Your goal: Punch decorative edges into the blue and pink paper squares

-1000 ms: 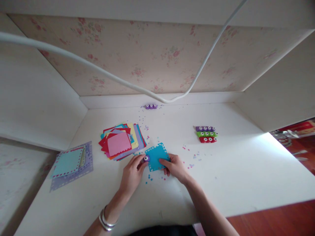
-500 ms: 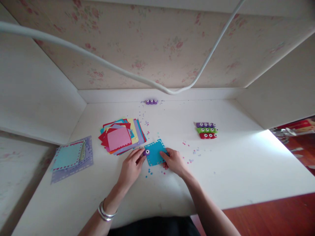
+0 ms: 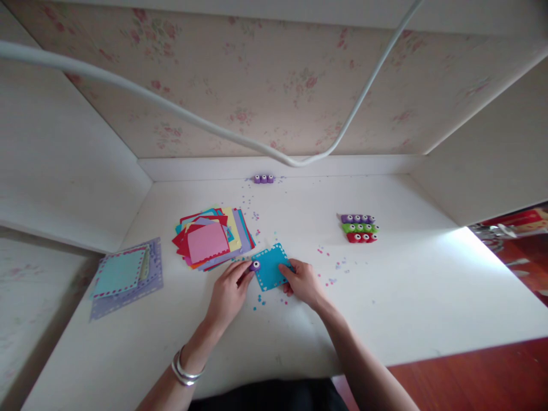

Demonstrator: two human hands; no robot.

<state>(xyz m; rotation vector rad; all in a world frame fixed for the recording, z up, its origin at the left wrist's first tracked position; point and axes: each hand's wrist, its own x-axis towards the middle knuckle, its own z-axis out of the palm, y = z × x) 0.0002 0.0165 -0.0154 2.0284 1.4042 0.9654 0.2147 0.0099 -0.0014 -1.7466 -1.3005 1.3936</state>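
A blue square of paper (image 3: 270, 269), with punched shapes along its edges, is in front of me above the white desk. My right hand (image 3: 302, 279) pinches its right side, thumb on top and fingers beneath. At its left edge sits a small purple craft punch (image 3: 256, 266) with a white-and-dark round button. My left hand (image 3: 230, 288) has its fingers closed around this punch; whether the paper's edge is inside the slot cannot be made out. Blue paper bits (image 3: 259, 301) lie on the desk just below the sheet.
A pile of coloured paper (image 3: 208, 242) lies to the left. Punched sheets (image 3: 120, 273) rest at the far left. Purple, green and red punches (image 3: 359, 228) stand in rows at right; three purple ones (image 3: 264, 179) stand by the wall. A white cable (image 3: 240, 137) hangs across above.
The view has shifted very slightly. Both hands, the blue paper and the purple punch keep practically the same places.
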